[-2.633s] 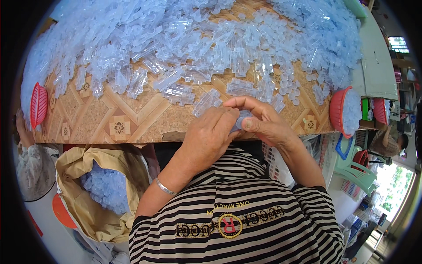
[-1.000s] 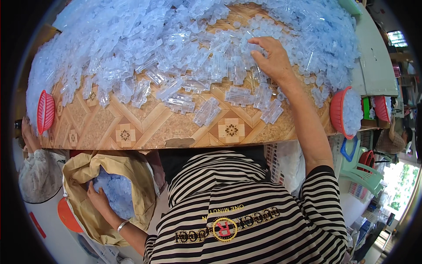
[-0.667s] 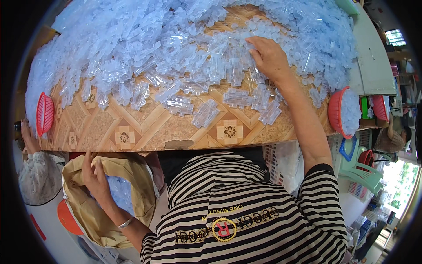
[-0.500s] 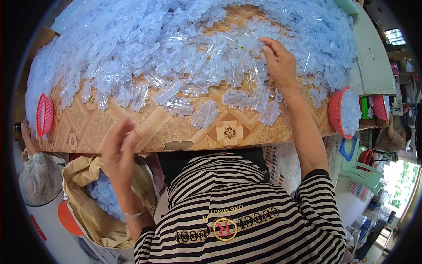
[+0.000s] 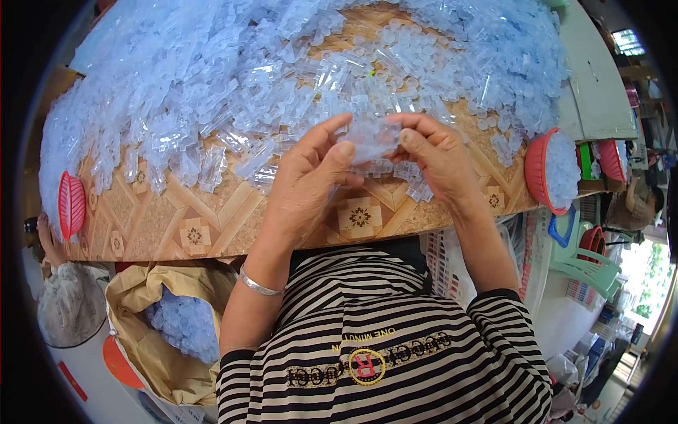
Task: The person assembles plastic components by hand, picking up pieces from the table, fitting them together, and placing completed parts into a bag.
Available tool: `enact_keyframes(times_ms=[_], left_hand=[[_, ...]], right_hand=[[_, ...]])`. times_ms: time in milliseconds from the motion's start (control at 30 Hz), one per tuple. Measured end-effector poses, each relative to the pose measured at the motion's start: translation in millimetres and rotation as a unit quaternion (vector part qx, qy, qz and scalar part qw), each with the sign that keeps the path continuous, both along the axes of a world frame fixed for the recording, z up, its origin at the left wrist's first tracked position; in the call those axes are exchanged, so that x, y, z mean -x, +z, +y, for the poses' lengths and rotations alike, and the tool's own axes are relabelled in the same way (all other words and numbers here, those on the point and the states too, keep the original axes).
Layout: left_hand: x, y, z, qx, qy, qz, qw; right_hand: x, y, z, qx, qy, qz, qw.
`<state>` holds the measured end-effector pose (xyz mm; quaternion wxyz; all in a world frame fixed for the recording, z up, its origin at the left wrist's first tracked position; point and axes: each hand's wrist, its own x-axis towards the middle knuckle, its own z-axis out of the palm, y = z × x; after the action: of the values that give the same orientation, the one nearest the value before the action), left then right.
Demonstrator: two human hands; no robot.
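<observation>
Between my hands is a clear plastic piece (image 5: 376,138), held above the table near its front edge. My left hand (image 5: 305,168) pinches its left end with thumb and fingers. At the other end, the thumb and fingertips of my right hand (image 5: 439,152) are closed on it. The piece's exact shape is blurred. Behind and around it spreads a large heap of clear bluish plastic pieces (image 5: 205,85), with small round caps (image 5: 409,46) among them. Several flat rectangular pieces lie loose just beyond my hands.
A pink-red basket (image 5: 71,205) stands at the table's left edge, near another person's hand (image 5: 49,242). At the right edge is a red basket (image 5: 538,172) full of plastic pieces. Below left, a brown paper sack (image 5: 127,288) holds more pieces. A green chair (image 5: 597,272) stands at right.
My left hand has risen from above the sack to the table's middle. My right hand has come back from the heap, and both now hold the clear plastic piece.
</observation>
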<state>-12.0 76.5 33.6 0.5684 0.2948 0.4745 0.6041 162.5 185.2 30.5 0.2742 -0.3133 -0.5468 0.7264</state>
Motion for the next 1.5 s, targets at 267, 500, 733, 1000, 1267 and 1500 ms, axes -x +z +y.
enact_keyframes(times_ms=[267, 500, 733, 1000, 1267, 1500], left_hand=[[4, -6, -9, 0.058, -0.141, -0.225, 0.962], [1, -17, -22, 0.008, -0.122, -0.346, 0.930], [0, -22, -24, -0.029, -0.131, -0.387, 0.912], [-2, -25, -26, -0.035, -0.111, -0.410, 0.905], [-3, -30, -27, -0.035, -0.102, -0.411, 0.905], [-4, -33, -28, -0.031, -0.096, -0.389, 0.916]], right_hand=[[-11, 10, -17, -0.078, 0.077, -0.103, 0.989], [-107, -15, 22, -0.537, -0.212, -0.370, 0.728], [-165, -44, 38, -0.470, -0.238, -0.565, 0.636], [-154, -45, 29, -0.416, -0.214, -0.460, 0.755], [-151, -45, 33, -0.424, -0.214, -0.496, 0.727], [-157, -44, 32, -0.259, -0.248, -0.404, 0.841]])
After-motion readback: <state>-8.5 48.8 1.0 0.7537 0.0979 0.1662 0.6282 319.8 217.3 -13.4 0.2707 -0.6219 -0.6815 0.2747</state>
